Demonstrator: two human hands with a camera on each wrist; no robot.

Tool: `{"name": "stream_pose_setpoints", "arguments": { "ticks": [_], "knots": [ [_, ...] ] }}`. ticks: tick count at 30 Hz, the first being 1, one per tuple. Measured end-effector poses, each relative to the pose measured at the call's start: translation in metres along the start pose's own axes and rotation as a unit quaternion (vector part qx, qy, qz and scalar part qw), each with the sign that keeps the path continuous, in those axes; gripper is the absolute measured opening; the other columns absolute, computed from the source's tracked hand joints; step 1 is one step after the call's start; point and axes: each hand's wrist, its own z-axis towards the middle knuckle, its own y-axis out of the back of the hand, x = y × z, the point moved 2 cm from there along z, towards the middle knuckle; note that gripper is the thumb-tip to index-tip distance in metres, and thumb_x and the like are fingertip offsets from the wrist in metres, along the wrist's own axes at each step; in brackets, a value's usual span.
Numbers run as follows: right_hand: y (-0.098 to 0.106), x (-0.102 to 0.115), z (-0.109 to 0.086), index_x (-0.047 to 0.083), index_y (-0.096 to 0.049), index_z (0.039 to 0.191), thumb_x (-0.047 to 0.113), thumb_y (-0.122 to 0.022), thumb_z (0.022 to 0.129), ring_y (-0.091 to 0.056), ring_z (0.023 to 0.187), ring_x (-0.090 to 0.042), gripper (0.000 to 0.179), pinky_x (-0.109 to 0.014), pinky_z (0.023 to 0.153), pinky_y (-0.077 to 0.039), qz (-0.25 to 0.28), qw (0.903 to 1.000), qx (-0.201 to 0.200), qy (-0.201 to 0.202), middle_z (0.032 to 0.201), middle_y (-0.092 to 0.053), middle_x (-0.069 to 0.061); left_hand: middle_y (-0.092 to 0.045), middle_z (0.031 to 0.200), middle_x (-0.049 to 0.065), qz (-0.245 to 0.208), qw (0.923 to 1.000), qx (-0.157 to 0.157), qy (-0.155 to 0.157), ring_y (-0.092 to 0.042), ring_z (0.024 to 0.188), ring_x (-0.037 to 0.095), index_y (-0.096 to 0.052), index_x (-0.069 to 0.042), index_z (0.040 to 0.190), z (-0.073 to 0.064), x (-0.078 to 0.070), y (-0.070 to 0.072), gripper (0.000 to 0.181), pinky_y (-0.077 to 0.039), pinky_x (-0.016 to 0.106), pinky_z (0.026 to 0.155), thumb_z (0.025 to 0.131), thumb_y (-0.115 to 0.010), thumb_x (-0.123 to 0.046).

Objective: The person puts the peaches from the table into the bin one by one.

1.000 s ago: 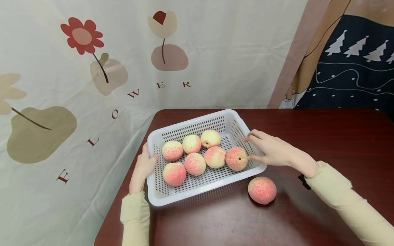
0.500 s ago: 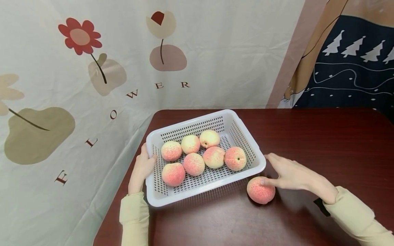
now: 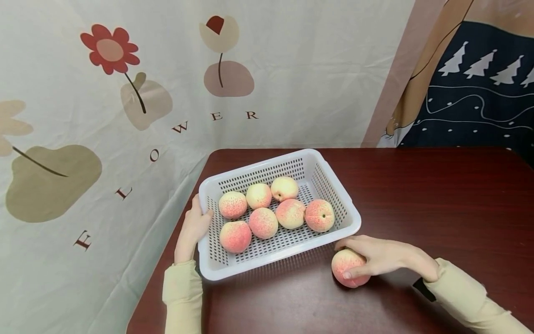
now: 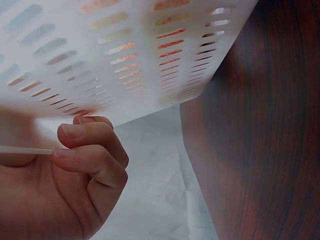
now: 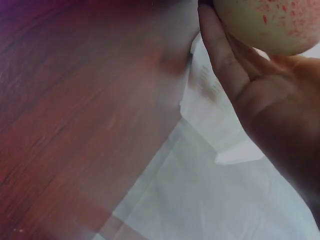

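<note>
A white perforated plastic basket (image 3: pixel 283 254) stands at a slant on the table with several pink and yellow peaches (image 3: pixel 263 223) inside. At its left end my left hand (image 3: pixel 194 226) grips the rim; in the left wrist view the curled fingers (image 4: pixel 95 162) hook under the rim, against the slotted wall (image 4: pixel 145 60). Just outside the basket's near right corner, my right hand (image 3: pixel 381 255) holds a single peach (image 3: pixel 345 265) between thumb and fingers. The right wrist view has this peach (image 5: pixel 275 25) at its top edge, over the palm (image 5: pixel 280 110).
The dark red wooden table (image 3: pixel 434 195) extends right of and in front of the basket. A white curtain (image 3: pixel 317 69) printed with flowers hangs along the left and back. Dark blue fabric with white trees (image 3: pixel 479 88) hangs at the back right.
My right hand has left the basket's right end, come down toward me and taken hold of the loose peach, which has shifted and turned slightly. The left hand stays on the rim.
</note>
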Motion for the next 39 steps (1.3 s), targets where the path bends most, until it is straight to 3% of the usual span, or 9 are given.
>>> {"name": "stream_pose_setpoints", "arguments": {
  "ticks": [4,11,21,26,31,35,39],
  "knots": [
    [-0.001,0.001,0.002,0.021,-0.056,0.108,0.051,-0.062,0.086,-0.054,0.09,0.003,0.038,-0.018,0.075,-0.049,0.001,0.9999,0.007,0.013,0.099,-0.058,0.015,-0.06,0.105,0.032,0.0,1.0,0.0,0.0,-0.07,0.066,0.024,-0.006,-0.011,0.151,0.0,0.0,0.0,0.064,-0.059,0.034,0.052,0.097,-0.038,-0.017],
    [0.005,0.0,0.004,0.022,-0.056,0.103,0.046,-0.069,0.081,-0.054,0.084,0.005,0.035,-0.018,0.071,-0.049,-0.009,0.9999,-0.005,0.006,0.095,-0.057,0.014,-0.061,0.102,0.031,0.001,1.0,0.001,0.001,-0.069,0.064,0.023,-0.005,-0.01,0.152,0.0,0.0,0.001,0.064,-0.058,0.034,0.052,0.097,-0.038,-0.017],
    [0.03,-0.007,-0.002,0.016,-0.055,0.126,0.04,-0.072,0.079,-0.056,0.09,0.002,0.055,-0.019,0.074,-0.05,-0.041,0.9989,-0.013,-0.018,0.11,-0.063,0.005,-0.061,0.101,0.03,0.0,1.0,0.0,-0.002,-0.069,0.063,0.022,-0.005,-0.01,0.152,0.0,0.0,0.0,0.064,-0.058,0.033,0.052,0.097,-0.038,-0.016],
    [0.051,-0.012,-0.009,0.014,-0.058,0.115,0.031,-0.074,0.076,-0.053,0.08,0.003,0.046,-0.016,0.065,-0.048,-0.035,0.9982,-0.011,-0.048,0.1,-0.059,0.009,-0.061,0.101,0.03,-0.003,1.0,0.0,-0.004,-0.07,0.065,0.023,-0.007,-0.01,0.151,0.0,0.0,0.0,0.062,-0.058,0.033,0.052,0.097,-0.038,-0.015],
    [0.08,-0.013,-0.014,0.015,-0.058,0.106,0.035,-0.075,0.075,-0.051,0.078,-0.002,0.04,-0.017,0.06,-0.047,-0.059,0.9941,-0.017,-0.089,0.096,-0.057,0.008,-0.061,0.1,0.029,-0.007,1.0,-0.003,-0.002,-0.069,0.063,0.023,-0.008,-0.011,0.151,-0.001,0.0,-0.001,0.062,-0.058,0.034,0.052,0.097,-0.038,-0.016],
    [0.105,-0.008,-0.011,0.013,-0.058,0.107,0.032,-0.076,0.074,-0.052,0.078,-0.006,0.042,-0.017,0.06,-0.047,-0.097,0.9884,-0.035,-0.111,0.097,-0.058,0.005,-0.061,0.099,0.028,-0.004,1.0,-0.004,0.0,-0.069,0.062,0.021,-0.008,-0.011,0.151,-0.001,0.0,-0.001,0.063,-0.058,0.033,0.051,0.095,-0.037,-0.018],
    [0.129,-0.001,-0.001,0.012,-0.059,0.107,0.03,-0.075,0.072,-0.054,0.078,-0.008,0.042,-0.02,0.062,-0.048,-0.143,0.9813,-0.07,-0.108,0.098,-0.059,0.002,-0.061,0.101,0.03,-0.003,1.0,0.0,-0.001,-0.069,0.063,0.022,-0.007,-0.011,0.151,0.0,0.0,-0.001,0.063,-0.058,0.033,0.052,0.096,-0.037,-0.018]
  ]
}}
